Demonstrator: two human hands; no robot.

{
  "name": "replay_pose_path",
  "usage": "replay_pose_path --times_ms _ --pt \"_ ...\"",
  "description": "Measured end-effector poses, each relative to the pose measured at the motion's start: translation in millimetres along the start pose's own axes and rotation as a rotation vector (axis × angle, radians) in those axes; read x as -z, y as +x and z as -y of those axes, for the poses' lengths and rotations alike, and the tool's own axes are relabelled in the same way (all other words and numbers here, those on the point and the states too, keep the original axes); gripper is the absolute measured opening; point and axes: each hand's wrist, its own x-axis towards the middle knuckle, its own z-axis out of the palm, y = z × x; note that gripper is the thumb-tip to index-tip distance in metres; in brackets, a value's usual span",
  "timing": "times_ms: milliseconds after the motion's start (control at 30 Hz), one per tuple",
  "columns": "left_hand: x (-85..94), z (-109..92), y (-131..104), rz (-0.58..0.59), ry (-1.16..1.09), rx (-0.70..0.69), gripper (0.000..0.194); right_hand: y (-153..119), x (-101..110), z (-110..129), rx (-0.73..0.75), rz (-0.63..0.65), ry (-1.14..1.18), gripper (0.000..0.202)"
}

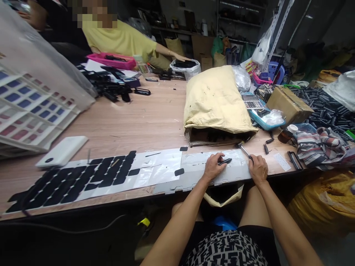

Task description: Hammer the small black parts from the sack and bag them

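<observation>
My left hand point(214, 167) is closed on a small black part point(226, 161), held just above a grey-white board point(194, 173) at the table's front edge. To its right, my right hand point(258, 169) grips a small hammer point(245, 150) with a metal shaft; the head points away from me, near the open mouth of a large yellow sack point(216, 99). On the left, rows of black rounded pieces point(80, 179) lie on a white sheet point(158, 166). Two similar black pieces sit by the sheet's right end.
Across the table point(133, 118), a person in a yellow top point(122, 38) reaches toward a white bag point(194, 70). A white basket point(33, 114) stands left. A calculator point(252, 102), cardboard box point(292, 103), bottle point(285, 136) and striped cloth point(321, 146) are right.
</observation>
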Motion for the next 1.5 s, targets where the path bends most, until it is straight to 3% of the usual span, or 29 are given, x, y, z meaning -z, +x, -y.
replay_pose_path --times_ms 267,467,567,667,733,800,967,1067,1167,1233,1333,1433,1500 --pt "10.0 -9.9 -13.3 0.027 -0.006 -0.085 0.014 -4.4 -10.5 3.4 0.017 -0.062 -0.089 0.029" --pt "29.8 -25.8 -79.0 0.135 0.093 -0.297 0.002 -5.7 -9.6 5.0 0.002 -0.059 -0.080 0.028" --pt "30.7 -30.2 -111.9 0.201 0.230 -0.344 0.006 -6.4 -8.9 5.8 -0.005 -0.048 -0.074 0.028" --pt "25.7 -33.1 -125.4 0.234 0.352 -0.363 0.007 -7.2 -9.3 5.8 -0.010 -0.048 -0.077 0.028" --pt "23.0 -34.2 -118.2 0.209 0.355 -0.359 0.003 -7.6 -9.6 5.8 -0.010 -0.052 -0.080 0.028" --pt "23.3 -34.0 -95.9 0.127 0.320 -0.323 0.005 -7.8 -9.4 6.1 -0.011 -0.054 -0.082 0.027" --pt "33.1 -24.4 11.7 -0.180 0.340 0.001 0.015 -8.1 -9.2 7.2 -0.015 -0.044 -0.073 0.027" --pt "34.0 -14.3 75.4 -0.198 0.432 0.277 0.026 -8.4 -9.8 7.5 -0.021 -0.040 -0.067 0.027" --pt "29.2 -5.0 111.1 -0.073 0.488 0.469 0.038 -9.1 -10.0 8.2 -0.031 -0.031 -0.061 0.025" --pt "26.8 -0.5 118.8 -0.003 0.498 0.494 0.040 -9.6 -9.8 8.7 -0.036 -0.023 -0.061 0.025" --pt "29.0 3.3 112.4 -0.013 0.505 0.464 0.038 -9.9 -9.3 9.5 -0.041 -0.015 -0.066 0.026" --pt "36.4 5.2 88.2 -0.072 0.458 0.299 0.031 -9.6 -9.0 10.1 -0.044 -0.010 -0.066 0.026" --pt "40.3 6.2 63.9 -0.039 0.356 0.150 0.024 -9.3 -8.9 10.2 -0.043 -0.005 -0.064 0.026"
